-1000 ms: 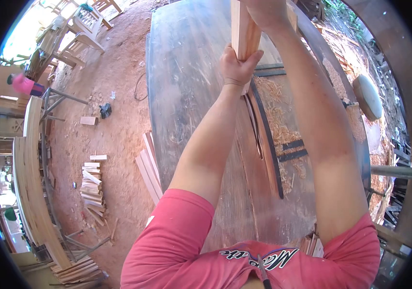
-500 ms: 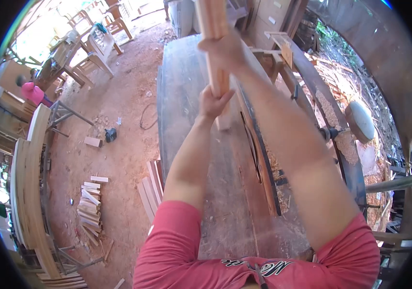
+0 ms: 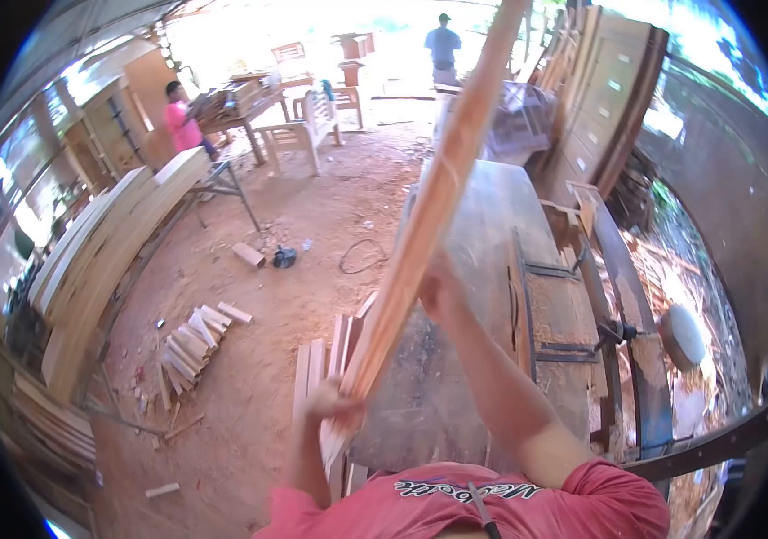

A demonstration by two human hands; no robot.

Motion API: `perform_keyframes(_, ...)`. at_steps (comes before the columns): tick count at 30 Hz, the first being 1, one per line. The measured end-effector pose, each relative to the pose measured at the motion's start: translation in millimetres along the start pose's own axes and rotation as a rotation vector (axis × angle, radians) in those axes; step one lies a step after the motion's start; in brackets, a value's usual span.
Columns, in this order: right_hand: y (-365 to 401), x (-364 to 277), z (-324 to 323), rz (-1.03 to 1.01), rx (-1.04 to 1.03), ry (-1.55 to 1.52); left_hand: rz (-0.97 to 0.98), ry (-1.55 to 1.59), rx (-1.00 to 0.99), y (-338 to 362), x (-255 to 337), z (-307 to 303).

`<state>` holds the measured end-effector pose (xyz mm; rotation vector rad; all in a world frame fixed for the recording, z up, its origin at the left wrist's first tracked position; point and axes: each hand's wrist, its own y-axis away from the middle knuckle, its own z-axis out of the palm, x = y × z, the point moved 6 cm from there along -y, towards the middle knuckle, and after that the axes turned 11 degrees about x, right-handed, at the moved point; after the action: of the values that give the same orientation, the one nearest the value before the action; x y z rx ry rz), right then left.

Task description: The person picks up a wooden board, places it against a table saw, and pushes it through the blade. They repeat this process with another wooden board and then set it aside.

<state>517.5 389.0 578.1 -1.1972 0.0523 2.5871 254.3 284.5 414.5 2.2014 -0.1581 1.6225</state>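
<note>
A long wooden board (image 3: 429, 211) slants across the middle of the view, its far end rising past the top edge. My left hand (image 3: 334, 406) is closed around the board near its close end. Further up, my right hand (image 3: 442, 289) grips the board's right side, slightly blurred, with some fingers hidden behind the wood. Below the board lies the wide flat worktable (image 3: 478, 395), which has a long slot and metal bars on its right part.
Stacked boards (image 3: 334, 346) lean at the table's left side. Short wood offcuts (image 3: 190, 346) lie on the dirt floor. Long planks (image 3: 123, 260) rest on a stand at left. Wooden chairs (image 3: 316, 121) and two people, one in pink (image 3: 184, 124), one in blue (image 3: 443, 45), are farther back.
The board has swung from pointing straight ahead to a slant toward the lower left. My left hand moved back and left with it. My view has tilted up and turned left.
</note>
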Motion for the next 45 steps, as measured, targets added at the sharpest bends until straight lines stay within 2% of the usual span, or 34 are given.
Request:
perform_keyframes(1, 17.0, -1.2, 4.7, 0.122, -0.021, -0.119, -0.05, 0.05, -0.06, 36.6, -19.1, -2.5)
perform_keyframes(2, 37.7, 6.6, 7.0, 0.25, -0.025, -0.24, -0.192, -0.025, -0.126, 74.4, -23.4, -9.4)
perform_keyframes(3, 53.0, 26.9, 3.6, 0.268, -0.022, -0.249, -0.211, -0.027, -0.117, 107.5, -28.9, -19.8)
perform_keyframes(5, 68.3, 93.7, -28.6, 0.363, 0.159, -0.179, -0.217, -0.264, 0.267, 151.6, -34.8, -56.5)
perform_keyframes(6, 69.3, 125.2, -38.0, 0.395, 0.127, -0.245, -0.214, -0.286, 0.246, 163.7, -18.5, -51.1)
perform_keyframes(8, 98.5, 118.8, -11.2, 0.437, 0.227, -0.288, 0.571, -0.381, 0.91, 206.9, 74.5, -57.4)
perform_keyframes(9, 110.0, 119.7, 0.5, 0.498, 0.296, -0.304, 0.576, -0.393, 0.88, 215.9, 95.1, -54.6)
perform_keyframes(11, 117.2, 132.5, 10.6, 0.494, 0.35, -0.314, 0.378, -0.488, 1.076, 232.0, 117.4, -60.9)
perform_keyframes(12, 120.2, 131.9, 14.8, 0.493, 0.377, -0.308, 0.381, -0.496, 1.055, 233.2, 113.3, -57.7)
perform_keyframes(14, 133.2, 119.2, 31.8, 0.498, 0.397, -0.358, 0.837, -0.12, 1.21, 258.3, 117.1, -65.3)
perform_keyframes(16, 138.5, 116.3, 47.4, 0.49, 0.356, -0.432, 0.478, 0.071, 0.446, 225.9, 127.9, -24.1)
perform_keyframes(17, 144.4, 107.8, 51.4, 0.491, 0.373, -0.443, 0.267, 0.013, 0.213, 205.6, 125.7, 1.0)
perform_keyframes(18, 153.7, 88.3, 62.9, 0.491, 0.372, -0.449, 0.243, -0.209, 0.089, 180.5, 93.0, 10.1)
perform_keyframes(20, 174.5, 54.0, 82.5, 0.482, 0.314, -0.507, 0.278, 0.176, 0.308, 127.2, 34.8, 9.1)
perform_keyframes(21, 185.0, 43.3, 85.1, 0.495, 0.302, -0.517, 0.503, 0.412, 0.341, 103.0, 27.6, 5.5)
perform_keyframes(22, 198.7, 38.8, 90.4, 0.616, 0.253, -0.555, 0.734, 0.648, 0.375, 87.8, 34.6, -2.5)
perform_keyframes(23, 211.0, 33.8, 97.6, 0.732, 0.202, -0.59, 0.856, 0.769, 0.437, 94.7, 70.9, -8.1)
perform_keyframes(25, 234.5, 11.6, 107.2, 0.733, 0.147, -0.556, 1.128, 0.961, 0.604, 117.2, 143.9, -21.7)
perform_keyframes(26, 241.9, 5.5, 106.9, 0.723, 0.11, -0.524, 1.278, 1.028, 0.713, 127.1, 157.3, -33.2)
perform_keyframes(27, 241.0, 6.8, 100.6, 0.719, 0.112, -0.532, 1.277, 1.024, 0.706, 127.0, 153.6, -52.8)
perform_keyframes(29, 242.9, 9.9, 98.4, 0.772, -0.358, -0.147, 1.454, 0.988, 0.166, 124.3, 159.6, -85.3)
perform_keyframes(30, 243.9, -6.5, 81.8, 0.722, -0.465, 0.165, 1.4, 1.006, 0.596, 132.2, 177.7, -100.5)
perform_keyframes(31, 239.8, -25.6, 65.9, 0.497, -0.667, 0.433, 1.299, 0.991, 1.015, 145.9, 206.6, -106.2)
perform_keyframes(32, 238.4, -44.3, 46.6, 0.263, -0.846, 0.709, 1.325, 0.995, 0.997, 151.3, 231.0, -109.4)
perform_keyframes(33, 228.3, -73.6, 24.1, 0.098, -0.746, 0.811, 1.355, 1.014, 0.982, 150.4, 251.4, -117.2)
perform_keyframes(34, 220.1, -105.8, 6.1, -0.067, -0.652, 0.915, 1.374, 0.858, 0.926, 145.8, 273.9, -127.2)
perform_keyframes(35, 207.7, -129.3, -16.7, 0.073, -0.423, 0.783, 1.389, 0.694, 0.87, 140.9, 292.7, -136.1)
perform_keyframes(36, 181.4, -148.6, -40.5, -0.22, -0.38, 0.675, 1.387, 0.756, 0.711, 125.4, 310.4, -139.6)
perform_keyframes(37, 166.7, -179.5, -47.5, -0.074, -0.154, 0.58, 1.381, 0.812, 0.554, 107.9, 329.7, -134.4)
perform_keyframes(39, 159.6, -236.9, -37.0, -0.409, -0.001, 0.646, 1.212, 0.764, 0.577, 79.8, 364.5, -93.4)
perform_keyframes(40, 157.4, -251.8, -25.1, -0.416, 0.002, 0.652, 1.215, 0.773, 0.572, 65.3, 379.9, -68.7)
perform_keyframes(43, 139.7, -269.9, 3.9, -0.521, 0.023, 0.628, 1.282, 0.502, 0.573, 26.3, 429.5, 10.5)
perform_keyframes(45, 114.5, -261.6, 3.6, -0.703, 0.002, 0.878, 1.068, 0.555, 0.314, -14.1, 464.4, 47.7)
